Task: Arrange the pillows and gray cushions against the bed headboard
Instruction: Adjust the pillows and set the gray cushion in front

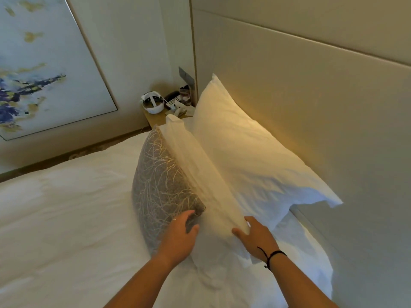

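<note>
Both forearms reach in from the lower edge. Left hand lies flat, fingers together, on the near corner of the gray cushion. Right hand clasps the near end of the front pillow, fingers curled behind, thumb in front. Cushion leans on this pillow; a rear pillow rests against the headboard. Beyond, a cluttered nightstand adjoins the bed. Bare sheet lies open to the left.
</note>
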